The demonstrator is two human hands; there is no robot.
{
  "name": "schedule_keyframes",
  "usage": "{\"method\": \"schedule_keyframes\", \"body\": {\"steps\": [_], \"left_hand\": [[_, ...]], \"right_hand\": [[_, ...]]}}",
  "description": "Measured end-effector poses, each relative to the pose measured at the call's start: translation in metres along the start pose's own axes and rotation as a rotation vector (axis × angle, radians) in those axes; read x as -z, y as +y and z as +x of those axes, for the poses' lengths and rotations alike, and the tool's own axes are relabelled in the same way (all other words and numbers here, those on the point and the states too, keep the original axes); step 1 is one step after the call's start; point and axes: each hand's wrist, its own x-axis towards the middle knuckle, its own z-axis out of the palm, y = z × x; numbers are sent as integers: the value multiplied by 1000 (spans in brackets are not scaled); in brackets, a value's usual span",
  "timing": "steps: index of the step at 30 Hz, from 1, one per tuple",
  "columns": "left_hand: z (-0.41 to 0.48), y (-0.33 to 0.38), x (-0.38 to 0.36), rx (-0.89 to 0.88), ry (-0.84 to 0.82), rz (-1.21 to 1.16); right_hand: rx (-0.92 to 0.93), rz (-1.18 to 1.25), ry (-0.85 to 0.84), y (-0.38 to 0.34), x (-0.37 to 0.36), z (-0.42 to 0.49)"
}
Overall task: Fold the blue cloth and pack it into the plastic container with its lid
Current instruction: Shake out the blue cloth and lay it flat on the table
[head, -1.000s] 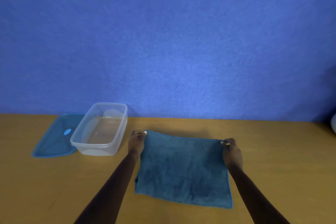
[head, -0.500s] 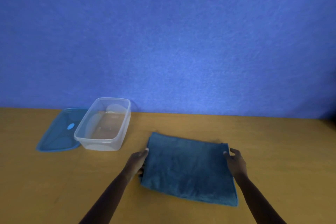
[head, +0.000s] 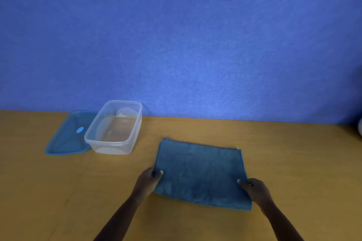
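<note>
Now both hands have come from the far corners to the near side edges of the blue cloth (head: 199,172), which lies folded on the bench (head: 293,152). The left hand (head: 147,181) and right hand (head: 254,190) pinch it with closed fingers, probably for another fold. The plastic container (head: 115,129) and lid (head: 68,135) wait at far left.

A tan table (head: 274,139) carries a folded blue cloth (head: 199,170), a clear plastic container (head: 114,146) and, touching its left side, a blue lid (head: 64,141).
</note>
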Motion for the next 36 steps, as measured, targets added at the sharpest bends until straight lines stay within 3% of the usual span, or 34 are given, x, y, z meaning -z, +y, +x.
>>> {"method": "schedule_keyframes", "body": {"steps": [6, 11, 13, 16, 20, 25, 28, 31, 36], "left_hand": [[-23, -7, -20, 13, 291, 132], [-32, -11, -26, 36, 333, 215], [-36, -10, -26, 34, 359, 350], [-44, -9, -27, -59, 349, 560], [-39, -17, -32, -153, 421, 655], [-41, -21, -31, -128, 330, 704], [-43, -20, -26, -125, 376, 717], [-31, -11, -21, 97, 309, 612], [-8, -2, -3, 149, 227, 496]], "right_hand": [[138, 69, 113, -5, -8, -11], [175, 31, 160, -4, -19, -18], [163, -9, 180, -2, -24, -20], [140, -17, 191, -6, -27, -20], [127, -30, 204, -7, -31, -20], [135, -47, 246, -4, -35, -22], [127, -46, 260, -2, -35, -23], [127, -22, 256, 3, -30, -20], [59, 98, 198, -3, -5, 0]]}}
